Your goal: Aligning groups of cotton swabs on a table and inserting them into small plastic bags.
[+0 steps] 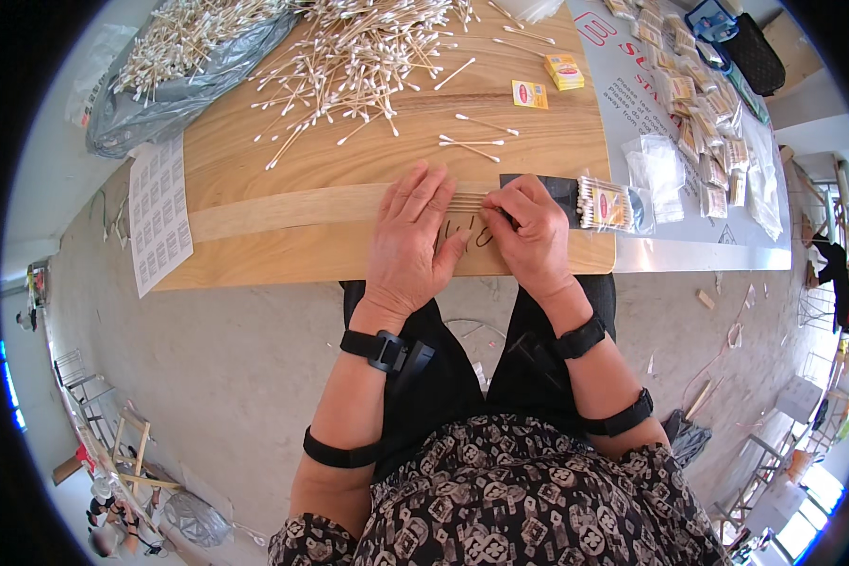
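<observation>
Pale wood tops the desk [283,259], where a heap of cotton swabs [358,57] lies toward the far edge and a row of parallel swab sticks [466,202] shows near the front edge, between the hands. The left hand [406,226] lies flat, fingers together, at one side; the right hand [532,226] curls at the other, its grip's hold unclear. Light, even pressure would likely keep the sticks aligned.
</observation>
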The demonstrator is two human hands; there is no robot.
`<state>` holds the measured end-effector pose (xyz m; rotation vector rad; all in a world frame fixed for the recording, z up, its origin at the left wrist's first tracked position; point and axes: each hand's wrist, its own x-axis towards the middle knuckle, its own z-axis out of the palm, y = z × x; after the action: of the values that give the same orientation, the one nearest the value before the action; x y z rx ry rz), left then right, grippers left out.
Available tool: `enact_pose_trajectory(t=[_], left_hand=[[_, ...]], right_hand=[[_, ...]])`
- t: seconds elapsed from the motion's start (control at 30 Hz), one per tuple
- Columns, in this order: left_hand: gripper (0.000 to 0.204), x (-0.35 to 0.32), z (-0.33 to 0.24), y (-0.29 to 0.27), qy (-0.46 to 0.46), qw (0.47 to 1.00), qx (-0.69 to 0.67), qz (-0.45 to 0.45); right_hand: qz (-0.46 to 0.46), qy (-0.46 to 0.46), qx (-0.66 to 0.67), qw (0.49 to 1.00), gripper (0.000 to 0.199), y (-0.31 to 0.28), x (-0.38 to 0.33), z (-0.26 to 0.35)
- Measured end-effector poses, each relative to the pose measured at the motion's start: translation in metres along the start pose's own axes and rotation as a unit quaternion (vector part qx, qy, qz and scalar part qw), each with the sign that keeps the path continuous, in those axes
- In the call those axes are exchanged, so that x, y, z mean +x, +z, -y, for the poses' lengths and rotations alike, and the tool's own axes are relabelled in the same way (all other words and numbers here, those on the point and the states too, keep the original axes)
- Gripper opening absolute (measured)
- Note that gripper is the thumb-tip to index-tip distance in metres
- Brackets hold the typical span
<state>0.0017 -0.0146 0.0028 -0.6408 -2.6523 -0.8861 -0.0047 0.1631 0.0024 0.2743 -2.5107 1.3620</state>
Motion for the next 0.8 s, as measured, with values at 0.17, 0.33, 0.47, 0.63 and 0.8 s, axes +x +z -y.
enact_pose_trajectory(t=[0.17, 0.33, 0.47, 0.63, 0.8], left_hand=[[0.050, -0.0005, -0.0042, 0.0024, 0.005, 0.999, 0.036, 0.025], [0.050, -0.0018, -0.0039, 0.0041, 0.008, 0.997, 0.064, 0.040], [0.049, -0.0019, -0.0022, 0.0048, 0.009, 0.997, 0.060, 0.038], [0.048, -0.0017, -0.0024, 0.0052, 0.009, 0.997, 0.060, 0.037], [0.047, -0.0018, -0.0028, 0.0052, 0.011, 0.997, 0.062, 0.032]], right_hand=[[-0.006, -0.019, -0.021, 1.000, 0.006, 0.0000, 0.0003, -0.0027], [-0.006, -0.022, -0.026, 0.999, 0.006, 0.0016, -0.0002, -0.0023], [-0.007, -0.023, -0.028, 0.999, 0.006, 0.0017, -0.0001, -0.0027], [-0.012, -0.027, -0.032, 0.999, 0.006, 0.0021, -0.0001, -0.0020], [-0.009, -0.027, -0.032, 0.999, 0.007, 0.0019, -0.0002, -0.0019]])
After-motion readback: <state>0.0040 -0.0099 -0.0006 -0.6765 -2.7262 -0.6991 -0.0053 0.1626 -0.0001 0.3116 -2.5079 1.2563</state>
